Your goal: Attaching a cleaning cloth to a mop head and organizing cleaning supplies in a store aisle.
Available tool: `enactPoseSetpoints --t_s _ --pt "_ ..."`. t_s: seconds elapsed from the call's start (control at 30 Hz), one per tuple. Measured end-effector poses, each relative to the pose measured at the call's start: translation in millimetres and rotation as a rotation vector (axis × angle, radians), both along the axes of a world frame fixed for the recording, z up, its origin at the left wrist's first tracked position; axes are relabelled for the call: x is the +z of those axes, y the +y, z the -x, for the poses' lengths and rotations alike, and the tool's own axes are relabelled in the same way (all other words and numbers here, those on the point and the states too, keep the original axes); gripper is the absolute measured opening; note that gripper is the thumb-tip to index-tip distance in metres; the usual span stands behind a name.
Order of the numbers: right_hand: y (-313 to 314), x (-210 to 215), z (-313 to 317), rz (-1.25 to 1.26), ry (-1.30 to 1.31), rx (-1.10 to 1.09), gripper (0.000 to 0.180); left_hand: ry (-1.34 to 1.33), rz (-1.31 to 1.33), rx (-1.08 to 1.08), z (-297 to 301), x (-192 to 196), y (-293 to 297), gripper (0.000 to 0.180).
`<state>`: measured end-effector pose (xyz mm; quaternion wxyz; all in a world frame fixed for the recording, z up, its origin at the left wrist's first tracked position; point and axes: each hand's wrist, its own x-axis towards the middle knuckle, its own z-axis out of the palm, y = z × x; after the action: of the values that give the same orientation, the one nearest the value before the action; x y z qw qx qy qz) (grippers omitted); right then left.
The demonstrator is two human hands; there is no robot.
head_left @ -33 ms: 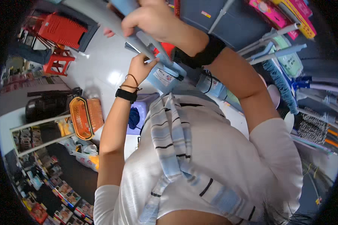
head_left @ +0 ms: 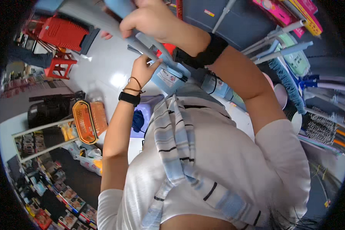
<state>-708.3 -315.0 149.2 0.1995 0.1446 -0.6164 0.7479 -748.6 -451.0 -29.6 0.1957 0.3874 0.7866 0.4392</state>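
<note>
A long grey pole (head_left: 92, 22) slants from the upper left down toward a light-blue dustpan-like piece (head_left: 168, 79) with a white label. My left hand (head_left: 143, 70) is closed around the pole's lower part, just above the blue piece. Higher up, my right hand (head_left: 149, 23) has its fingers curled round the pole, beside a blue grip (head_left: 119, 7). A second, thinner grey pole (head_left: 153, 42) runs down under my right wrist. Pinkish fingertips (head_left: 106, 35) show left of the pole; whose they are I cannot tell.
Red stacked stools (head_left: 63, 34) stand at the far left. Orange baskets (head_left: 85, 122) and a shelf of small goods (head_left: 67, 199) lie on my left. A purple stool (head_left: 147, 105) holds a dark blue bundle (head_left: 138, 120). Mops (head_left: 287, 84) and poles hang on the right.
My right hand has shifted slightly left, along with the upper part of the pole. My left hand keeps its place on the pole.
</note>
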Motion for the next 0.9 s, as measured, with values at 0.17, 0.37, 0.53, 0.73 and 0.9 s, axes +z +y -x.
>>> enactPoseSetpoints --t_s 0.17,0.37,0.53,0.73,0.9 --pt "10 -10 6 0.105 0.130 0.161 0.023 0.200 0.035 0.148 -13 1 10 0.026" --pt "17 1 -4 0.175 0.140 0.133 0.045 0.248 0.071 0.181 -25 22 25 0.025" --pt "12 -30 9 -0.016 0.229 -0.255 0.052 0.352 0.075 0.151 -21 33 29 0.026" --pt "30 -9 -3 0.157 0.129 -0.153 0.036 0.349 0.012 0.124 -13 17 32 0.023" --pt "39 -13 19 0.050 0.029 -0.490 0.049 0.282 0.083 0.029 -38 29 36 0.017"
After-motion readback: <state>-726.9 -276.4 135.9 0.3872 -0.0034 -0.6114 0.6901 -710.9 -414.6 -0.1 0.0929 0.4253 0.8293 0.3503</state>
